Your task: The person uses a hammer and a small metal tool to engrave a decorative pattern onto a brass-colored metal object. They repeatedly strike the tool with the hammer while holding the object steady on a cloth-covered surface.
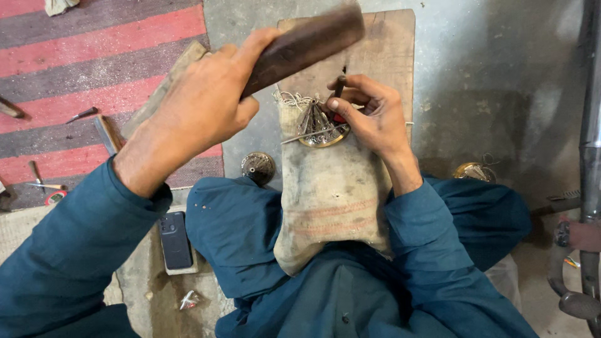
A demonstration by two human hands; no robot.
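Workpiece of silvery and brass-coloured metal, round with a raised ribbed centre (318,125), resting on a worn beige cloth sack (328,188) that lies over the seated person's lap and the near end of a pale wooden board (388,44). The right hand (375,116) lies on the workpiece with its fingers curled, pinching a short dark metal punch (340,83) upright above the piece's upper edge; the point where the tip meets the metal is hidden by the fingers, so contact cannot be confirmed. The left hand (200,106) is clenched around the handle of a dark brown wooden mallet (307,40), raised above the board and blurred. No package stands close to the hands; the only label-like item is a small round red and green disc (55,198) at the left edge, on a red and grey striped mat (100,50). A second domed metal piece, dull grey (258,166), sits on the concrete floor just beside the sack's left edge, and a third, brass-coloured (474,171), lies beyond the right forearm. A dark rectangular phone (175,241) lies flat on a pale slab near the left sleeve. Small hand tools (81,114) lie scattered on the mat.
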